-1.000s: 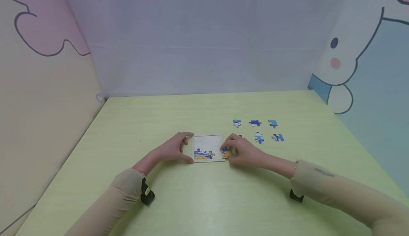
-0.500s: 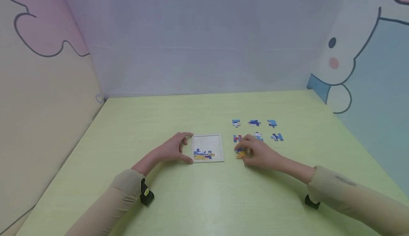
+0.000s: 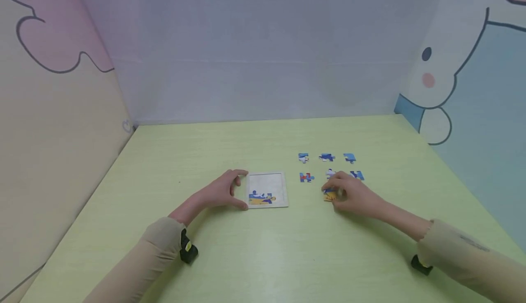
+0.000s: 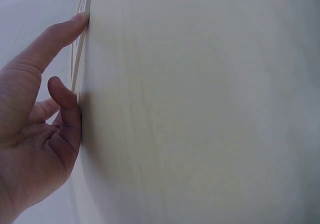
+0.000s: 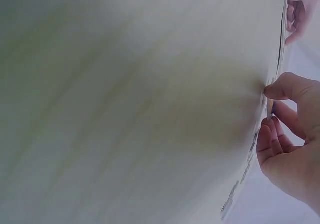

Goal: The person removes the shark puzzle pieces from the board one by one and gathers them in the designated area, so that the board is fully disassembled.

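Note:
In the head view a square white puzzle tray (image 3: 281,191) lies on the table, with joined blue, white and yellow pieces (image 3: 262,198) in its lower left corner. My left hand (image 3: 222,189) is at its left side, index fingertip at the far corner and thumb tip at the near one. In the left wrist view the straight thumb (image 4: 57,39) touches the tray's thin edge. To the right of the tray, my right hand (image 3: 356,195) pinches a yellow and blue puzzle piece (image 3: 329,195) between thumb and fingers, low over the table.
Loose puzzle pieces stand in two rows beyond my right hand: a red and blue piece (image 3: 306,177), a blue and white piece (image 3: 303,157), a light blue piece (image 3: 349,158) and several others. The right fingers partly cover the nearer row. A pale wall (image 3: 263,56) rises behind the table.
My right hand has moved right, away from the tray's lower right edge, carrying the yellow and blue puzzle piece. The red and blue piece is uncovered. The left hand and tray have stayed put.

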`<action>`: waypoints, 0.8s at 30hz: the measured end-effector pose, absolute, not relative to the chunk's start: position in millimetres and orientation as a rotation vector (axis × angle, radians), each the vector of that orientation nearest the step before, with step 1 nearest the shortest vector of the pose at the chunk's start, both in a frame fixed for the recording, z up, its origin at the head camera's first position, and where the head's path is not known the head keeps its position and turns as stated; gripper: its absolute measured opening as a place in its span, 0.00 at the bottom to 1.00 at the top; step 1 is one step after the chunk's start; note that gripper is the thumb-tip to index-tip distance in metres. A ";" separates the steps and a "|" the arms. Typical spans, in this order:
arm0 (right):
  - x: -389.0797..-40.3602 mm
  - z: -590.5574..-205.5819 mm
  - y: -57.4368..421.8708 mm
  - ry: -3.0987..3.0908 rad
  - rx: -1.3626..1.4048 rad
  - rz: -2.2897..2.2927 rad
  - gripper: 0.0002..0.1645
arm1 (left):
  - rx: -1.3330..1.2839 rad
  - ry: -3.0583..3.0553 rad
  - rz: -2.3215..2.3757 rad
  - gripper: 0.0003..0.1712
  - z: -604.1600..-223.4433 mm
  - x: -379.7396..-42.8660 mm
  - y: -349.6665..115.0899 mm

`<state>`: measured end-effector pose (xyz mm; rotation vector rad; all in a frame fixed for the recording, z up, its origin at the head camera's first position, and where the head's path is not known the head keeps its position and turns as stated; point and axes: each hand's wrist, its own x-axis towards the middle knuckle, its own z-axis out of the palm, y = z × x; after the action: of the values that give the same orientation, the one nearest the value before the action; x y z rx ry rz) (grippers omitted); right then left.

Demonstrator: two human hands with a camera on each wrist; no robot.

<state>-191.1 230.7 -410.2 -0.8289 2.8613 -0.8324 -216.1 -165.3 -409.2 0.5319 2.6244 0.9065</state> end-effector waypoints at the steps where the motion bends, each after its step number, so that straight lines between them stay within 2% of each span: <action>1: -190.8 -410.1 233.7 2.872 -0.829 -0.819 0.23 | 0.533 2.623 0.907 0.57 -409.3 -216.0 -165.4; 24: -188.3 -405.2 294.8 2.883 -0.698 -0.696 0.22 | 0.538 2.627 0.922 0.57 -411.5 -217.2 -164.9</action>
<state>-188.3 294.8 -405.2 -0.6984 2.8828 -0.6962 -217.2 -164.9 -411.5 0.5384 2.6274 0.9216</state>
